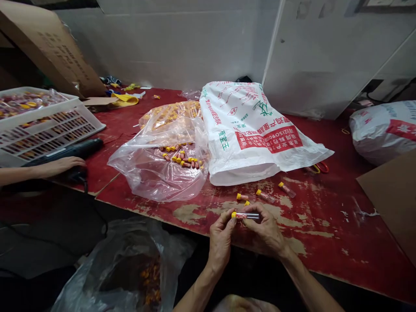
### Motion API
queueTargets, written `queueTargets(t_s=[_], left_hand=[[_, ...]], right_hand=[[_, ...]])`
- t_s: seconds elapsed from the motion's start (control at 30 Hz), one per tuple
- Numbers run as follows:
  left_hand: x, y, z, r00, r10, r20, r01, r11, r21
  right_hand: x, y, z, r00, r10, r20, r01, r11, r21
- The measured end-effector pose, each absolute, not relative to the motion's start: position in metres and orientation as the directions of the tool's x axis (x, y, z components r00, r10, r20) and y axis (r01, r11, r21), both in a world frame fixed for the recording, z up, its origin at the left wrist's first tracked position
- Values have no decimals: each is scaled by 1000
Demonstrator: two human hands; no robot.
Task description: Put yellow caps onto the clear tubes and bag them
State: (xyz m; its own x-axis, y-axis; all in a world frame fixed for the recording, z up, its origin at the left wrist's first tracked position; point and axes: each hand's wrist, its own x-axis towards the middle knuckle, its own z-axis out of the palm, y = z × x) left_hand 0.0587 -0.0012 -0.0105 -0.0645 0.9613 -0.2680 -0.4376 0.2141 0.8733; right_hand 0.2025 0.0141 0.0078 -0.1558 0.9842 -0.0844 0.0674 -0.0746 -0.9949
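Note:
My left hand and my right hand hold one small clear tube with a yellow cap between their fingertips, level, above the near edge of the red table. The left fingers pinch the capped end and the right fingers pinch the other end. Three more yellow-capped tubes lie loose on the table just beyond my hands. A clear plastic bag with several such tubes lies open further left.
A white printed sack lies behind the tubes. Another person's hand rests on a black tool at the left, next to a white crate. A clear bag hangs below the table edge. Cardboard sits at right.

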Motion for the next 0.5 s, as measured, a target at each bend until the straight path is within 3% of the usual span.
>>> queueTargets(t_s=[0.2, 0.37, 0.43, 0.5], left_hand=[[56, -10, -11, -47, 979, -198, -213, 184, 960], [42, 7, 0, 80, 996, 48, 23, -50, 998], [23, 29, 5, -35, 981, 191, 196, -181, 964], [-7, 59, 7, -224, 922, 316, 486, -175, 856]], right_hand=[[190, 10, -14, -224, 969, 107, 329, 179, -927], [197, 10, -25, -99, 991, 88, 356, 118, -927], [218, 19, -24, 36, 996, 79, 385, 59, -921], [248, 34, -26, 227, 966, 123, 473, 1, -881]])
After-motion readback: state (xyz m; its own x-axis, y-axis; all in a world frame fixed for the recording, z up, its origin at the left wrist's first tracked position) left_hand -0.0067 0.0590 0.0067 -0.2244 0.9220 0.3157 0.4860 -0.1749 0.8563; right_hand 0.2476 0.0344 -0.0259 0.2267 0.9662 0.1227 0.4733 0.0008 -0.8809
